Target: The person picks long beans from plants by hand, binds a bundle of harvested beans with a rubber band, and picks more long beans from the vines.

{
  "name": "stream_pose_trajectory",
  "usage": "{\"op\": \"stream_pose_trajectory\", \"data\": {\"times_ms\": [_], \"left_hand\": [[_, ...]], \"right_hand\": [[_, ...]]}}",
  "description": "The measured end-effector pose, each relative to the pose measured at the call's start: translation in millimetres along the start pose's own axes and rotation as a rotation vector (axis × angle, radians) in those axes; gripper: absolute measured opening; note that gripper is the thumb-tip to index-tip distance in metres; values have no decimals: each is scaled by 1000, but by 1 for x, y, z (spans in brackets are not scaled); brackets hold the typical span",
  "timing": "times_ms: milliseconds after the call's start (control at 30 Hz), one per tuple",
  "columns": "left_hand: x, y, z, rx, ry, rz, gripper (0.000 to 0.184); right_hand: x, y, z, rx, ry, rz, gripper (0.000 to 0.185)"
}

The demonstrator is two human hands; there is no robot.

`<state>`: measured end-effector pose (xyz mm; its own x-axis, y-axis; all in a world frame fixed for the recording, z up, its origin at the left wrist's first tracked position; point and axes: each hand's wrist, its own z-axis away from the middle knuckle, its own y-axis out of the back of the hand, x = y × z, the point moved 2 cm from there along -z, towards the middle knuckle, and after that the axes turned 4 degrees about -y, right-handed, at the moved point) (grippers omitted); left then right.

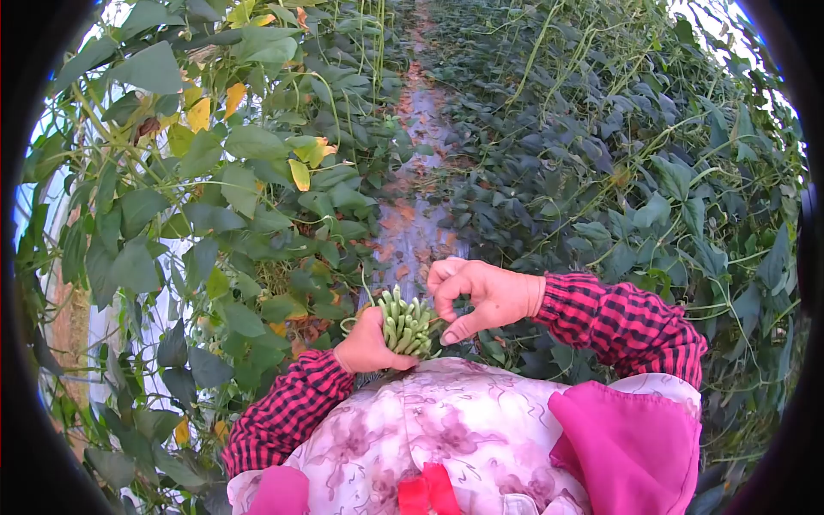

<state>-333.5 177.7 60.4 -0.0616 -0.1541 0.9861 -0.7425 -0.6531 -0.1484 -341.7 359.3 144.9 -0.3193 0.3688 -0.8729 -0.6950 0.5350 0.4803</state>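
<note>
My left hand [371,343] is wrapped around a bundle of long green beans [405,324], held close in front of my body. The bean ends point up toward me in a tight cluster, and a thin curled bean or stem sticks out on the left side. Just right of the bundle is my right hand [485,299], its fingers curled in and the thumb lowered near the bean ends. A faint thin strand seems to run between the bundle and these fingers, too small to make out. The lower part of the bundle is hidden.
Tall leafy bean vines [240,172] rise on the left, some leaves yellow. Dense vines [618,189] fill the right. Between them runs a narrow path [421,215] of plastic sheeting strewn with dry brown leaves. A patterned apron [446,421] covers my front.
</note>
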Motion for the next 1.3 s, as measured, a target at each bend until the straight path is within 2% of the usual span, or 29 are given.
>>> {"op": "stream_pose_trajectory", "data": {"times_ms": [67, 167, 300, 367, 433, 467, 567, 633, 700, 733, 767, 867, 933, 967, 1033, 1100, 1167, 1200, 1233, 1300], "left_hand": [[-7, 2, -2, 52, -17, -31, 38], [-4, 5, -5, 109, -33, 35, 37], [-12, 9, -7, 145, -22, 59, 35], [-18, 7, -4, 163, 5, 80, 35], [-24, 5, -1, 154, 43, 104, 43], [-18, -2, 0, 164, 36, 153, 42], [-15, -2, 9, 99, -30, 91, 41], [-27, 4, 13, 228, -99, 122, 39], [-37, 18, 16, 342, -61, 138, 36], [-40, 23, 17, 427, -45, 178, 38], [-41, 26, 18, 506, -29, 221, 40], [-41, 22, 19, 527, -54, 266, 34], [-30, 17, 16, 544, -67, 378, 31], [-32, 20, 14, 551, -73, 373, 31], [-36, 29, 13, 574, -50, 456, 34], [-38, 33, 12, 629, -67, 530, 37], [-44, 34, 12, 670, -40, 601, 38], [-43, 35, 13, 677, -82, 594, 39], [-43, 38, 14, 688, -101, 593, 39], [-36, 39, 19, 671, -121, 599, 40]], "right_hand": [[1, -8, -4, 104, 57, -152, 31], [2, -20, -4, 167, 33, -326, 31], [9, -26, 8, 85, 35, -385, 30], [17, -31, 14, 67, -22, -318, 29], [21, -32, 16, 118, -119, 212, 23], [9, -30, 17, 138, -167, 200, 17], [10, -33, 11, 323, 126, 574, 17], [17, -33, 6, 275, 86, 608, 21], [39, -38, 9, 154, -48, 378, 24], [47, -44, 11, 103, -100, 139, 22], [42, -53, 11, 161, -94, -79, 18], [26, -63, -6, 38, -42, -59, 12], [17, -64, -22, 121, 79, 280, 13], [15, -63, -27, 118, 88, 282, 13], [2, -58, -35, 153, 244, 367, 15], [1, -59, -37, 146, 254, 396, 19], [17, -59, -34, 231, 190, -257, 23], [15, -59, -33, 279, 210, -326, 27], [21, -58, -29, 231, 193, -392, 28], [24, -62, -24, 274, 199, -673, 30]]}}
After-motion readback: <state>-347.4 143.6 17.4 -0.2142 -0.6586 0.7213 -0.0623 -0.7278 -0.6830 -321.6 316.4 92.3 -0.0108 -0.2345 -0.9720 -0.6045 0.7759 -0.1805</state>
